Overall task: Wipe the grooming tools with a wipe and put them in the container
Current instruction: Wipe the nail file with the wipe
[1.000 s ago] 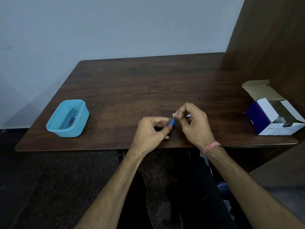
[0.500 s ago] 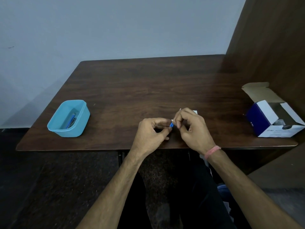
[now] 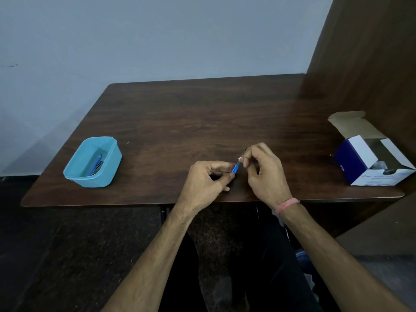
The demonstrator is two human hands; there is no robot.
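Left hand (image 3: 203, 180): fingers pinch the blue-handled grooming tool (image 3: 234, 169) at its lower end, just below frame centre.
Right hand (image 3: 264, 174): fingers curled round a white wipe (image 3: 240, 158), pinching it at the tool's upper end.
Tool axis: slanted — low at the left hand, rising up and right into the wipe.
Blue container (image 3: 93, 162): left of frame on the table (image 3: 202, 113), well apart from both hands; tools already lie inside.
Nearer hand: the left — likely the one to carry it over.
Open box (image 3: 369, 162): right edge.
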